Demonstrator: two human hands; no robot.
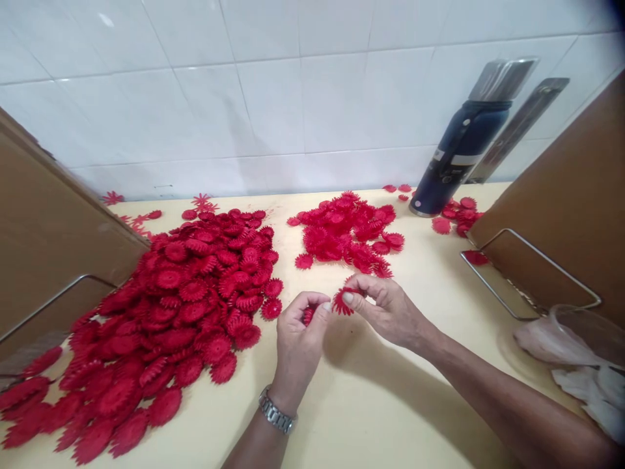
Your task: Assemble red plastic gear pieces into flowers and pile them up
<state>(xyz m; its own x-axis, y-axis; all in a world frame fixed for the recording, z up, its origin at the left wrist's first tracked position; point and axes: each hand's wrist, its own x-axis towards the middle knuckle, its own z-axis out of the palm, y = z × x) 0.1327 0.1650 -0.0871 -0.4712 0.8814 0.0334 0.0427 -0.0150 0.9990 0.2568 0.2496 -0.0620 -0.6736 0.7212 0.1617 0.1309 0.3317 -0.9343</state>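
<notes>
My right hand (385,306) pinches a red petalled disc (344,301) with a fringed edge between thumb and fingers. Close beside it, my left hand (301,332), with a metal watch on the wrist, is closed around another red fringed piece (308,315), mostly hidden by the fingers. To the left lies a big heap of thick red fringed discs (195,293). Beyond my hands is a smaller pile of thinner red petalled pieces (346,231).
A dark blue bottle (456,153) stands by the tiled wall, with red pieces (459,215) at its base. Brown boards (58,234) with wire stands flank the table. A clear plastic container (576,332) and white crumpled material (593,391) lie at right.
</notes>
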